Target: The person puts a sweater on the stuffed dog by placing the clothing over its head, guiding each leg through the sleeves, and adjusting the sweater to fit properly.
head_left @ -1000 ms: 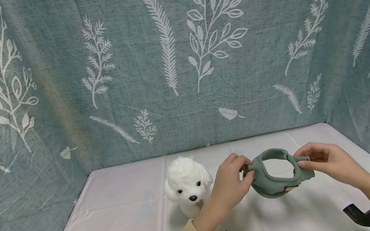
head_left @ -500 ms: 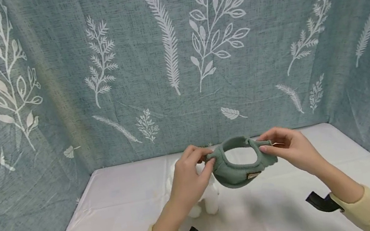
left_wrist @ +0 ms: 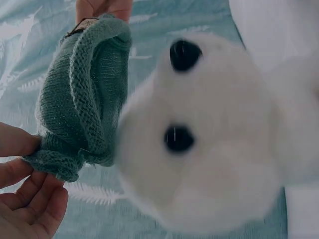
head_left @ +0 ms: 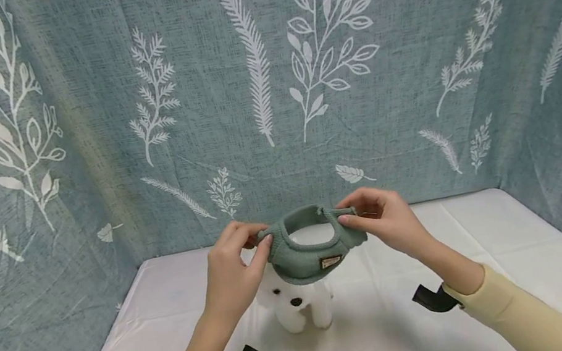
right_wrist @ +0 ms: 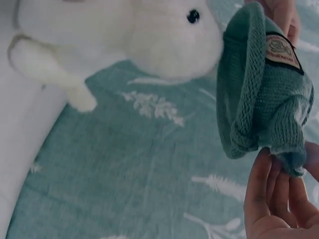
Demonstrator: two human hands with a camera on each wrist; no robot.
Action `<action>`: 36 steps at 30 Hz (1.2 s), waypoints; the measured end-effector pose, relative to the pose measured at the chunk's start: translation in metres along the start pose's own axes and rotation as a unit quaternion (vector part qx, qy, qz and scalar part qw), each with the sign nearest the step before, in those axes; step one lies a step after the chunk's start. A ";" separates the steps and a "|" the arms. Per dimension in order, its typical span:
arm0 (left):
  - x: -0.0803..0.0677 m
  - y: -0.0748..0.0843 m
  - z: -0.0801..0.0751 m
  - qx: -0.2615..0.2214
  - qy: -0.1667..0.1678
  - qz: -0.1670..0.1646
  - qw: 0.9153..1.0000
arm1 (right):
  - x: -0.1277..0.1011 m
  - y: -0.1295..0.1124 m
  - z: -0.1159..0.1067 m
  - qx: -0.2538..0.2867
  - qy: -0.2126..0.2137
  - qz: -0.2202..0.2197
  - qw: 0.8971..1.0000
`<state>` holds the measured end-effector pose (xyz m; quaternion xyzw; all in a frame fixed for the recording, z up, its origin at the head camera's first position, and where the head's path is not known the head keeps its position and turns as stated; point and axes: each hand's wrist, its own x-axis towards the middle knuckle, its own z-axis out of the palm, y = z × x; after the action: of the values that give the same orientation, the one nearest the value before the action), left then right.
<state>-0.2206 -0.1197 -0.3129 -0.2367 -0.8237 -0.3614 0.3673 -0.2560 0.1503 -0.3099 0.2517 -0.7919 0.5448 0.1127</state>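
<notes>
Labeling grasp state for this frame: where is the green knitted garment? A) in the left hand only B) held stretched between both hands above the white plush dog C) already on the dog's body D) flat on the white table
B: the left hand and right hand each pinch a side of the green knitted garment, which is held over the head of the white plush dog.

The head view looks forward and down from above; both wrist views sit close underneath, sharing the knitted garment (head_left: 308, 250) and toy dog (head_left: 297, 304).
</notes>
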 end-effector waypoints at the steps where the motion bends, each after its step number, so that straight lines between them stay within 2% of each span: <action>1: -0.001 -0.002 -0.003 0.006 0.002 -0.001 1.000 | 0.002 0.000 0.005 0.001 -0.001 0.000 1.000; 9: -0.006 -0.015 -0.019 0.038 0.006 -0.026 0.999 | 0.014 0.002 0.042 0.008 0.001 -0.014 1.000; 18: -0.016 -0.036 -0.015 0.041 0.004 -0.056 0.998 | 0.021 0.012 0.060 0.004 0.004 -0.016 1.000; 24: -0.025 -0.045 -0.010 0.033 -0.012 -0.093 0.995 | 0.020 0.018 0.063 -0.014 0.002 0.014 1.000; 32: -0.035 -0.055 -0.003 0.028 -0.023 -0.105 0.994 | 0.016 0.030 0.065 -0.045 -0.015 0.055 0.997; 36: -0.042 -0.059 -0.002 0.029 -0.050 -0.129 0.990 | 0.013 0.036 0.065 -0.058 -0.029 0.084 0.994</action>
<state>-0.2327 -0.1633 -0.3696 -0.1358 -0.8747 -0.3693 0.2828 -0.2797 0.0967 -0.3574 0.1931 -0.8432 0.4983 0.0578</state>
